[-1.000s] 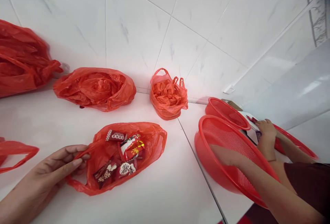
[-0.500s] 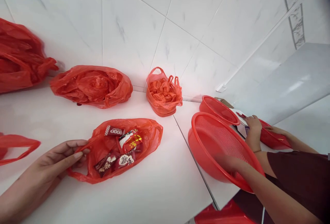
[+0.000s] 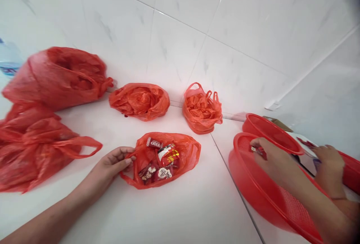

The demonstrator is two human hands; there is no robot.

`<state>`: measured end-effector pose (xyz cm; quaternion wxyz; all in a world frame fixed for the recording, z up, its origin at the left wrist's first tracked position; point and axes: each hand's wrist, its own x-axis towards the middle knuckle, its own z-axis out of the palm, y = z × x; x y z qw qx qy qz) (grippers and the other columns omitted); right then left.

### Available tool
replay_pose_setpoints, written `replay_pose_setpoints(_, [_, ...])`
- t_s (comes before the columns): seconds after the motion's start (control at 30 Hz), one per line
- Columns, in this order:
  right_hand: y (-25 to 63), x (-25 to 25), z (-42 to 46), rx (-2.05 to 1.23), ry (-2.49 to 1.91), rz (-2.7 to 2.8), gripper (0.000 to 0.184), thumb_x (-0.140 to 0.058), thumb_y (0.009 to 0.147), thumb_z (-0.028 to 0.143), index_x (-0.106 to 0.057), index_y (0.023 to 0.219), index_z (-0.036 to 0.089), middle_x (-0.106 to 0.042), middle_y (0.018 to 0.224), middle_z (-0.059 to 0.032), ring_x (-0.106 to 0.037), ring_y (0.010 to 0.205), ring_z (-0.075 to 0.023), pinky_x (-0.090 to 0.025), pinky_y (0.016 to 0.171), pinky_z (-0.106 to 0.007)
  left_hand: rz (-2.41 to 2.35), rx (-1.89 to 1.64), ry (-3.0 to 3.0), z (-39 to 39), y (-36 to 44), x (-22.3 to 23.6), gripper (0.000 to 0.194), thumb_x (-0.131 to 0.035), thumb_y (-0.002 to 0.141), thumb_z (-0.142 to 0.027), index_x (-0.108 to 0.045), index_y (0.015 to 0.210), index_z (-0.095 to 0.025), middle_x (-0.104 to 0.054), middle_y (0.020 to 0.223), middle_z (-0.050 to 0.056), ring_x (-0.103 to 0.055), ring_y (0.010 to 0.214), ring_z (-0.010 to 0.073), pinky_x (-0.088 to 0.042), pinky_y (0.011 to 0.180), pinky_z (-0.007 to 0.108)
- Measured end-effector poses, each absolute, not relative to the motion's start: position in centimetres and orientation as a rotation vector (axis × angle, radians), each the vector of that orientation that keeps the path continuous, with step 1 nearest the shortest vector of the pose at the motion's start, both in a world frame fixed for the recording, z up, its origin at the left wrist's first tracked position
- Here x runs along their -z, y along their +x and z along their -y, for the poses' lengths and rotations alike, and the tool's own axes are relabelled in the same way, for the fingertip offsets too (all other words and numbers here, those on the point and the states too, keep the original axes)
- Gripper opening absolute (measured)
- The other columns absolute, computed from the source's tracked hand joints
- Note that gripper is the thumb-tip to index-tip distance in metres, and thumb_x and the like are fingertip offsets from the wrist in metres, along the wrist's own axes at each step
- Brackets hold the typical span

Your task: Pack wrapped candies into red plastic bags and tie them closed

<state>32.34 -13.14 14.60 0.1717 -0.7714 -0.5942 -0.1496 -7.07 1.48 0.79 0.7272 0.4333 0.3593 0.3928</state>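
An open red plastic bag (image 3: 185,150) lies on the white table with several wrapped candies (image 3: 163,161) inside. My left hand (image 3: 116,161) is closed in a pinch on the bag's left handle. To the right stands a large red mesh basket (image 3: 244,176). My right hand (image 3: 270,156) is over its near rim, fingers closed on a small red wrapped candy (image 3: 257,150).
Other red bags sit behind: a flat one (image 3: 140,99), a small upright one (image 3: 201,107), a big one (image 3: 62,77) and a crumpled one (image 3: 36,146) at left. A second red basket (image 3: 270,129) stands behind the first. A co-worker's hand (image 3: 329,165) works at far right.
My right hand has come up from inside the large basket to its rim and now shows a small red candy. The view swung left; my left hand still grips the bag's handle.
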Motion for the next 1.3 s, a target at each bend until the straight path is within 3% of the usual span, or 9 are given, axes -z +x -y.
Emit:
replay_pose_setpoints(0.17, [23.1,-12.4,9.8,0.294,-1.762,2.136,0.023,-0.040,0.086,0.015,-0.052,0.104,0.025,-0.063,0.107,-0.0059,-0.063,0.090,-0.0203,-0.050,0.075,-0.033,-0.717,-0.897,1.004,-1.3,-7.3,-0.5,0.027,-0.070,0.074,-0.029,-0.062,0.098,-0.021,-0.069,0.087,0.003,-0.065,0.073,0.0159,-0.052,0.069,0.026])
replay_pose_setpoints(0.3, [17.6,-8.8,6.1,0.224,-1.501,2.357,0.029,-0.037,0.085,0.005,-0.054,0.102,0.021,-0.064,0.102,-0.0061,-0.061,0.092,-0.0187,-0.050,0.078,-0.032,-0.677,-0.930,1.034,-1.2,-7.5,-0.3,0.027,-0.070,0.076,-0.028,-0.060,0.100,-0.019,-0.067,0.088,0.005,-0.063,0.072,0.0151,-0.049,0.066,0.025])
replay_pose_setpoints(0.47, [18.4,-6.4,2.6,0.363,-1.625,2.107,0.021,-0.054,0.084,0.022,-0.056,0.105,0.021,-0.056,0.116,-0.0094,-0.055,0.105,-0.0235,-0.047,0.088,-0.038,-0.695,-0.918,1.068,-1.4,-7.7,0.3,0.031,-0.068,0.078,-0.029,-0.055,0.105,-0.021,-0.065,0.090,0.003,-0.059,0.072,0.0123,-0.046,0.066,0.024])
replay_pose_setpoints(0.67, [21.6,-3.9,2.0,0.486,-1.815,1.774,0.059,-0.068,0.072,0.037,-0.049,0.124,0.016,-0.051,0.122,-0.0171,-0.049,0.112,-0.0329,-0.043,0.089,-0.046,-0.851,-0.952,1.129,-1.3,-7.8,-0.3,0.059,-0.069,0.076,-0.033,-0.038,0.125,-0.027,-0.060,0.091,0.000,-0.061,0.079,0.0150,-0.048,0.069,0.026])
replay_pose_setpoints(0.73, [22.3,-3.2,1.8,0.283,-1.861,1.754,0.048,-0.063,0.074,0.040,-0.054,0.117,0.018,-0.057,0.114,-0.0130,-0.054,0.102,-0.0295,-0.045,0.083,-0.042,-0.927,-0.898,1.142,-1.6,-7.8,-0.9,0.060,-0.070,0.074,-0.032,-0.038,0.125,-0.026,-0.059,0.085,-0.002,-0.060,0.073,0.0139,-0.048,0.065,0.026])
replay_pose_setpoints(0.8, [22.9,-3.3,1.3,0.005,-1.898,1.697,0.027,-0.055,0.080,0.044,-0.061,0.093,0.021,-0.064,0.091,-0.0062,-0.058,0.081,-0.0231,-0.045,0.070,-0.035,-0.937,-0.857,1.121,-2.3,-7.6,-1.8,0.059,-0.071,0.073,-0.029,-0.040,0.123,-0.024,-0.057,0.076,-0.004,-0.057,0.064,0.0115,-0.046,0.059,0.024])
replay_pose_setpoints(0.93, [24.5,-5.5,-0.2,-0.460,-1.752,1.468,0.038,-0.053,0.080,0.052,-0.054,0.059,0.019,-0.057,0.058,0.0007,-0.050,0.057,-0.0155,-0.037,0.055,-0.027,-0.857,-1.011,1.079,-4.7,-6.6,-5.5,0.053,-0.075,0.068,-0.024,-0.048,0.114,-0.021,-0.056,0.069,-0.006,-0.054,0.056,0.0073,-0.044,0.055,0.019])
replay_pose_setpoints(1.1, [25.9,-9.1,-1.1,-0.502,-1.222,0.866,0.033,-0.066,0.072,0.048,-0.057,0.064,0.017,-0.058,0.060,0.0010,-0.052,0.057,-0.0130,-0.039,0.053,-0.024,-0.654,-1.413,1.162,-6.0,-5.3,-12.9,0.039,-0.074,0.069,-0.022,-0.057,0.103,-0.019,-0.055,0.062,-0.006,-0.053,0.053,0.0064,-0.044,0.052,0.017])
replay_pose_setpoints(1.3, [25.7,-10.3,-0.2,-0.434,-0.917,0.739,0.026,-0.071,0.070,0.039,-0.059,0.065,0.016,-0.056,0.061,0.0013,-0.054,0.059,-0.0123,-0.045,0.055,-0.025,-0.512,-1.565,1.317,-4.6,-5.2,-16.8,0.036,-0.070,0.074,-0.016,-0.058,0.108,-0.021,-0.060,0.078,-0.002,-0.058,0.065,0.0073,-0.049,0.062,0.018])
